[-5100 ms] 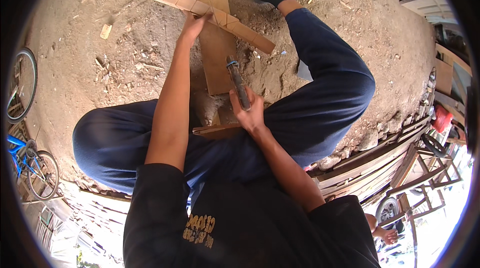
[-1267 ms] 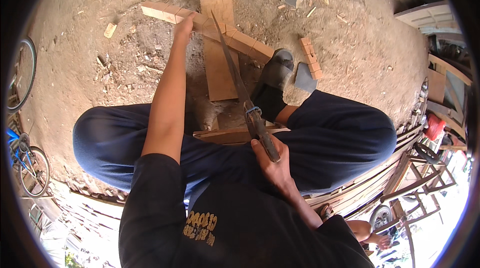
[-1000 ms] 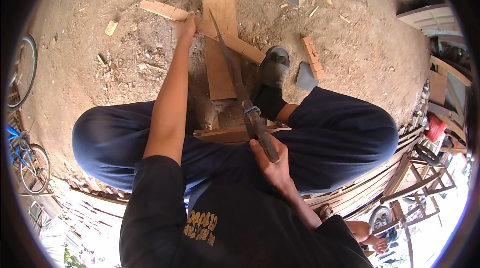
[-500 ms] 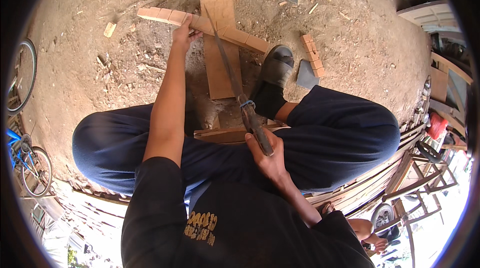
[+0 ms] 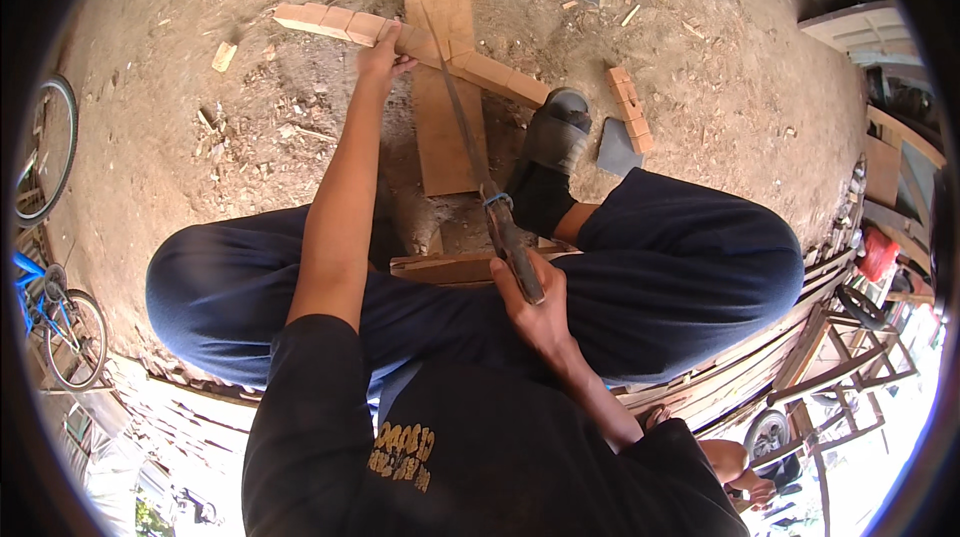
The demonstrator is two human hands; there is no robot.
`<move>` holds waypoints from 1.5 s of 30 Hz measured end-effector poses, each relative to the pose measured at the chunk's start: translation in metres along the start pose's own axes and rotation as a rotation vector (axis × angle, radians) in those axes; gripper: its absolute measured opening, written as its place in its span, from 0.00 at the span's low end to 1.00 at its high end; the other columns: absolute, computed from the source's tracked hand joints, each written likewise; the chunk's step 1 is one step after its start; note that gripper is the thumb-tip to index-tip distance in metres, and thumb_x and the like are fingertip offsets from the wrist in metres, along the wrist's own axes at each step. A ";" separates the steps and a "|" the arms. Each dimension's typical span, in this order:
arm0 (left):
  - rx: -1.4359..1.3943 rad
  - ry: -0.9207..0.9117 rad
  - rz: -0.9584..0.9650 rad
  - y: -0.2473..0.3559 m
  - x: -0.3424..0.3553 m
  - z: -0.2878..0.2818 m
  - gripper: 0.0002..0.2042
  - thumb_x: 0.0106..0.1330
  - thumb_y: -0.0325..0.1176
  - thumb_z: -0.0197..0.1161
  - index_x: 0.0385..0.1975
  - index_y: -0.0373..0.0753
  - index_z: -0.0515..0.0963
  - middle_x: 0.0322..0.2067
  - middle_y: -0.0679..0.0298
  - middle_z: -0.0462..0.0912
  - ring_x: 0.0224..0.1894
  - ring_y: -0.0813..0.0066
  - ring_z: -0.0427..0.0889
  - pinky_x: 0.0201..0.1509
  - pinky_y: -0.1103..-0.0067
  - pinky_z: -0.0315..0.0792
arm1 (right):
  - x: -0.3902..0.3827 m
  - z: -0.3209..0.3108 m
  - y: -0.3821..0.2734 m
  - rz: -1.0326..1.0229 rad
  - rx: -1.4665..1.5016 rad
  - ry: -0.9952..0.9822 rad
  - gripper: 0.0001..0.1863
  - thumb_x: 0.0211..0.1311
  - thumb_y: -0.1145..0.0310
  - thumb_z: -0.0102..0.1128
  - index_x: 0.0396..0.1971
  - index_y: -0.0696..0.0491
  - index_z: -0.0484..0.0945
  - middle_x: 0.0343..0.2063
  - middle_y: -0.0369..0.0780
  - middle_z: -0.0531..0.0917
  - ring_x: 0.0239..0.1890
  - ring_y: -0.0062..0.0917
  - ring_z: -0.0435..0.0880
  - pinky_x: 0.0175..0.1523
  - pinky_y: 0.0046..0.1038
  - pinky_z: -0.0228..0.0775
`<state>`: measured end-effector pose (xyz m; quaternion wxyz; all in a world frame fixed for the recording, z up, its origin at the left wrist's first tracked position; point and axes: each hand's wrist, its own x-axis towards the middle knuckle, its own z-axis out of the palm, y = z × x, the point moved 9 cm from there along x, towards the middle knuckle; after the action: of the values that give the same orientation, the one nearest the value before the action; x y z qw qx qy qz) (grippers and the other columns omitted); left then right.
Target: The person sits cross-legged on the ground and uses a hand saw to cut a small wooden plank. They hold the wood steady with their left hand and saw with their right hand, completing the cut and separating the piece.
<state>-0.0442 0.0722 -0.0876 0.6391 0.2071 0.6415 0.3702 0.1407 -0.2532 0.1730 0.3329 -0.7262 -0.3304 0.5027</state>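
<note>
Dirt floor (image 5: 310, 82), with a long scored wood piece (image 5: 418, 44) held across a board (image 5: 447, 142).
By the left hand (image 5: 379, 58), which is nearer, the wood piece is pinched just left of the board, its long axis sloping down rightward; the handsaw (image 5: 484, 172), seen across it, is gripped by the right hand (image 5: 534, 312); contact cannot be told.

Passage: open over the chip-strewn dirt floor (image 5: 255, 107), left of the left forearm (image 5: 340, 202). Obstructions: ahead of the right hand (image 5: 535, 305), the saw (image 5: 462, 117) slants across the wooden bar (image 5: 492, 74) — the shoe (image 5: 556, 137) stands at the bar's right end.
</note>
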 end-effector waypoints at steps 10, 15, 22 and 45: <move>0.379 0.164 0.169 0.012 0.006 -0.022 0.51 0.58 0.57 0.71 0.72 0.36 0.48 0.64 0.45 0.61 0.56 0.51 0.75 0.55 0.60 0.76 | 0.000 0.003 -0.001 -0.035 -0.022 -0.009 0.12 0.66 0.67 0.62 0.27 0.59 0.75 0.16 0.40 0.74 0.21 0.18 0.71 0.28 0.29 0.65; 0.624 0.089 0.372 0.028 -0.012 0.002 0.67 0.54 0.54 0.76 0.74 0.44 0.19 0.72 0.30 0.31 0.75 0.39 0.48 0.75 0.67 0.55 | 0.001 0.000 0.002 -0.027 -0.030 0.006 0.13 0.66 0.67 0.62 0.26 0.59 0.75 0.16 0.41 0.74 0.21 0.18 0.71 0.28 0.29 0.66; 0.526 -0.222 0.258 0.016 -0.019 0.016 0.69 0.54 0.51 0.77 0.72 0.45 0.15 0.70 0.32 0.12 0.76 0.45 0.46 0.76 0.68 0.54 | 0.000 0.002 0.003 -0.041 -0.060 0.011 0.13 0.65 0.67 0.63 0.26 0.59 0.75 0.16 0.41 0.74 0.21 0.18 0.72 0.28 0.29 0.66; 0.246 -0.162 0.131 0.017 -0.032 0.011 0.64 0.64 0.33 0.68 0.64 0.49 0.03 0.50 0.55 0.77 0.43 0.69 0.78 0.46 0.71 0.76 | 0.004 0.006 0.002 -0.051 -0.050 -0.023 0.13 0.66 0.67 0.63 0.26 0.59 0.75 0.15 0.40 0.74 0.20 0.17 0.72 0.27 0.28 0.67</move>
<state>-0.0335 0.0619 -0.0527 0.6332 0.3546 0.6134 0.3116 0.1362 -0.2501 0.1674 0.3235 -0.7198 -0.3652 0.4937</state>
